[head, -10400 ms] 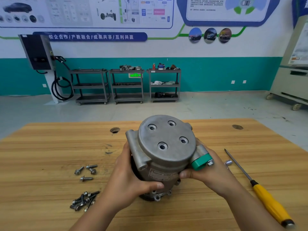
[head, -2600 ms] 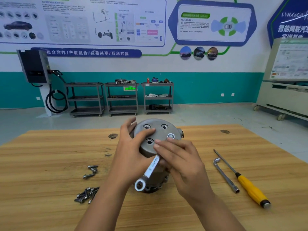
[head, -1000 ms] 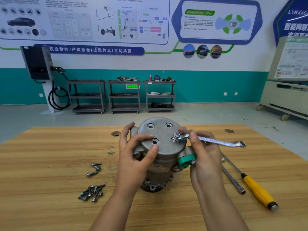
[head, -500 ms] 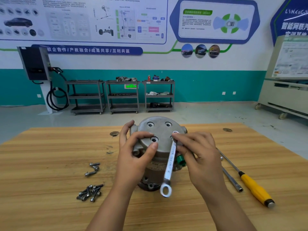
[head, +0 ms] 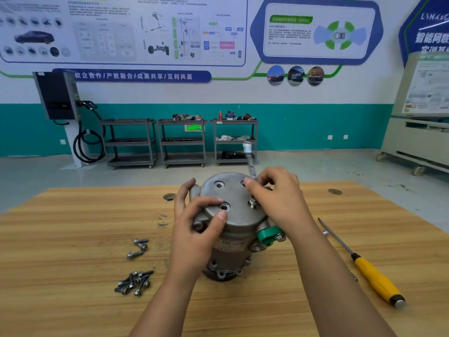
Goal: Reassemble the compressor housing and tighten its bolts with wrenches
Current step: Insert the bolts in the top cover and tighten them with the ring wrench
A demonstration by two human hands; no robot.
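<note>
The grey metal compressor housing [head: 233, 229] stands upright in the middle of the wooden table [head: 73, 239], its round end cover facing up with several bolt holes. One bolt [head: 253, 203] sits in the cover's right hole. My left hand [head: 196, 229] grips the housing's left side, thumb and fingers on the cover. My right hand [head: 277, 198] pinches a slim silver wrench [head: 250, 161] that is blurred and points up and away, lifted off the bolt. A green fitting [head: 268, 233] juts from the housing's right side.
Loose bolts lie left of the housing: a small group [head: 138, 246] and a heap [head: 134, 282] nearer the front. A yellow-handled screwdriver [head: 374, 278] lies on the right. Behind the table are an open floor, grey shelf carts [head: 182, 142] and a cabinet on wheels [head: 418, 132].
My right hand swung the wrench from pointing toward me round to pointing up and away, off the bolt. My left hand has kept its grip on the housing.
</note>
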